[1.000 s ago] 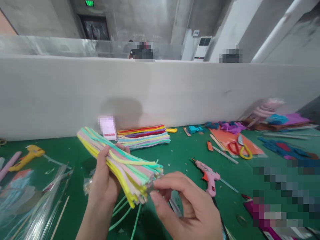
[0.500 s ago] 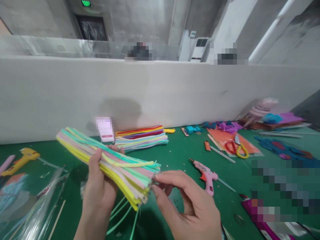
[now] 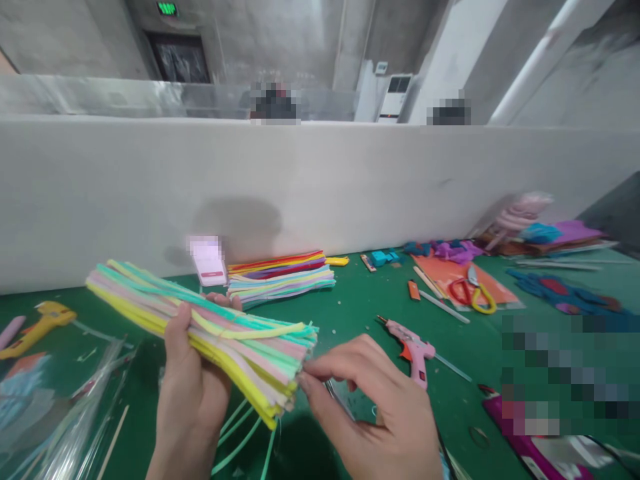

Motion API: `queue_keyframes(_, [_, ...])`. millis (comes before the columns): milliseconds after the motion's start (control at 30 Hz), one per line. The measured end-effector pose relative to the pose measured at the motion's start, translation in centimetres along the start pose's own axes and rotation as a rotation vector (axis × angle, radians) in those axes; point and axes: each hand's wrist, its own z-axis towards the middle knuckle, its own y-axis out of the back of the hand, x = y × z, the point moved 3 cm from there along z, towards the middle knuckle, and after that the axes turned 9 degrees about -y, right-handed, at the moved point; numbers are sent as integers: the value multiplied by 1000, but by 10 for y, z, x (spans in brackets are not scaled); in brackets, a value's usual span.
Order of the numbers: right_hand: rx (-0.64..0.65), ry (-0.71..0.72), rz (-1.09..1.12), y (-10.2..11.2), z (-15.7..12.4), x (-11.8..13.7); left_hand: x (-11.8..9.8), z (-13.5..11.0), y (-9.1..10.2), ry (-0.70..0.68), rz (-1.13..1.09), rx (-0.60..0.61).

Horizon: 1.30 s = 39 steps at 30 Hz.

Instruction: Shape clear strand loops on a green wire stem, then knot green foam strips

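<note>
A thick bundle of pipe cleaners (image 3: 235,327) in yellow, pink, white and mint green lies slantwise across my left hand (image 3: 193,380). That hand is closed around it from below, thumb on top. At the bundle's right end, the thumb and forefinger of my right hand (image 3: 373,407) pinch the tip of a pipe cleaner; which strand it is cannot be made out. Several loose mint-green pipe cleaners (image 3: 235,447) curve over the table below the bundle. Behind it rests a second pile of pipe cleaners (image 3: 280,277) in red, orange, purple, white and mint.
On the green table (image 3: 350,293) lie a pink glue gun (image 3: 413,350), a yellow glue gun (image 3: 43,327), scissors (image 3: 473,293) on an orange sheet, and clear plastic wrapping (image 3: 85,420). A phone (image 3: 207,260) leans against the white partition (image 3: 325,187).
The bundle and my left hand have shifted slightly left and down in view. My right hand has moved a little left and stays pinched at the bundle's right end.
</note>
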Motion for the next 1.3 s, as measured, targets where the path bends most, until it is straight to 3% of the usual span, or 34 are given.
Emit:
queue_keyframes(267, [-32,-30,85,4,4,3,0,-3,-4,-34,-6,9])
queue_keyframes(500, [44,-106,145,3,6,4,-1,-4,-7,-48,-27,24])
queue_keyframes(767, [-8,-56,103,4,2,3,-5,-8,-12,-142,-35,44])
queue_keyframes(1000, [103,-256,233,8,2,4,-7,-9,-13,-188,-74,90])
queue_keyframes(1167, [114,-352,260,4,-1,0,-11,-9,-13,-291,-60,85])
queue_keyframes(1300, [68,-349,304,-2,1,-3,-15,-12,-16,-395,-36,111])
